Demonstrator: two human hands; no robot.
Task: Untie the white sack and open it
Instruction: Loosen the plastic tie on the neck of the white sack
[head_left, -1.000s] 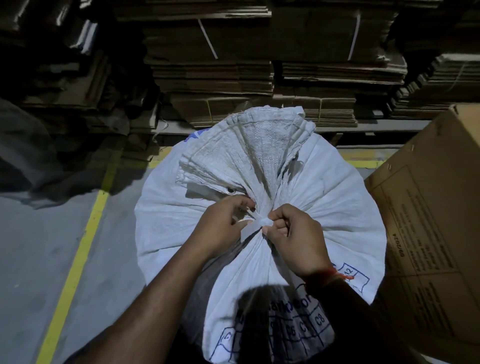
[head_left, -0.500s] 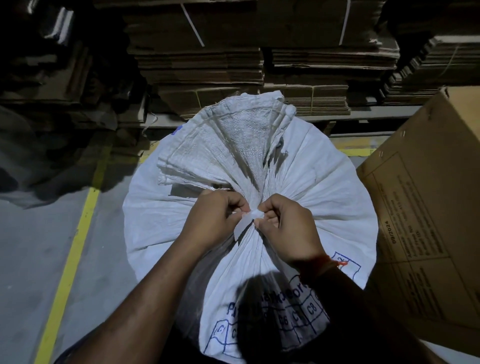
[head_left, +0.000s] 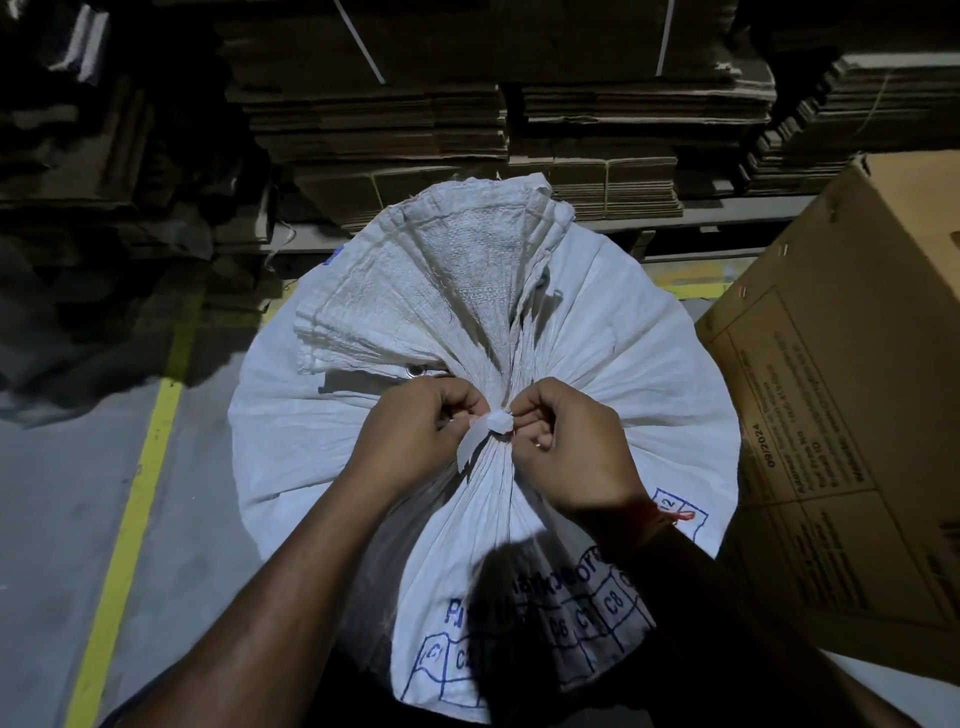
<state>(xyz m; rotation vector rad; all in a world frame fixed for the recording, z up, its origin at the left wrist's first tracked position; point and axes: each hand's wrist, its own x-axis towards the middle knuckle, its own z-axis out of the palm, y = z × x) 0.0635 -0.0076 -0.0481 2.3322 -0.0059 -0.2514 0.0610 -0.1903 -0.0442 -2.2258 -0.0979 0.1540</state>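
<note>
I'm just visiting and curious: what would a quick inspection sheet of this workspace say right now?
Surface: grey floor with a yellow line.
Job's things: white sack upright, neck gathered and bound by a white tie; mouth closed.
Clutter: brown carton close beside the sack on the right.
Grippers: left hand and right hand both pinch at the tie.
Cables: nothing seen.
Surroundings: stacks of flattened cardboard behind; dim light.
</note>
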